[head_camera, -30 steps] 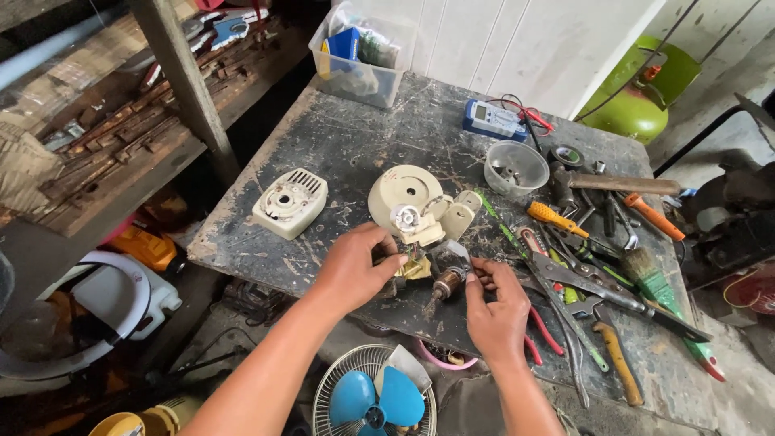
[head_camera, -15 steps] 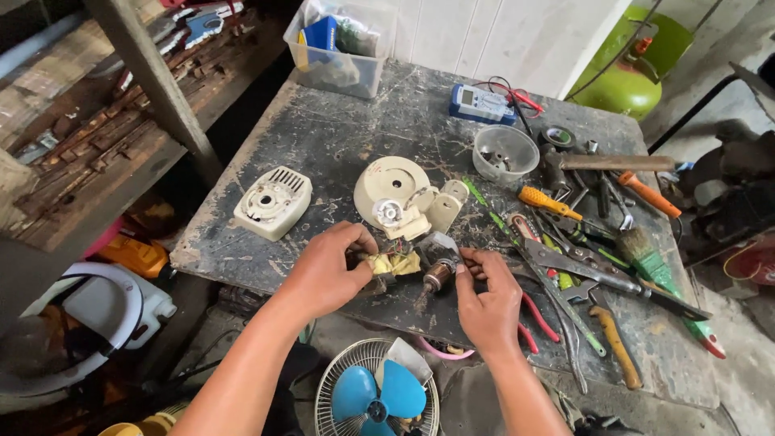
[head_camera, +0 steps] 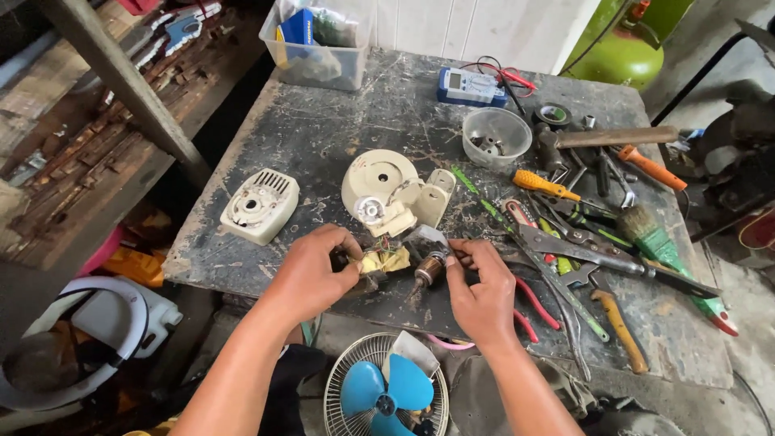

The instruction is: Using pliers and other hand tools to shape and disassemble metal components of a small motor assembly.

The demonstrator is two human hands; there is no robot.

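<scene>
At the near edge of the dark, scratched table (head_camera: 323, 137), the left hand (head_camera: 311, 274) has its fingers curled closed around the left end of a small fan motor (head_camera: 404, 262) with yellow-wrapped windings; the right hand (head_camera: 483, 287) pinches the motor's right end, just beside its copper-coloured rotor. Left of the hands lies a cream vented cover (head_camera: 260, 206); just beyond the motor rests a cream round housing (head_camera: 387, 190). Farther right lie a plastic bowl (head_camera: 496, 136), pliers (head_camera: 565, 242) and a green-handled brush (head_camera: 658, 238).
</scene>
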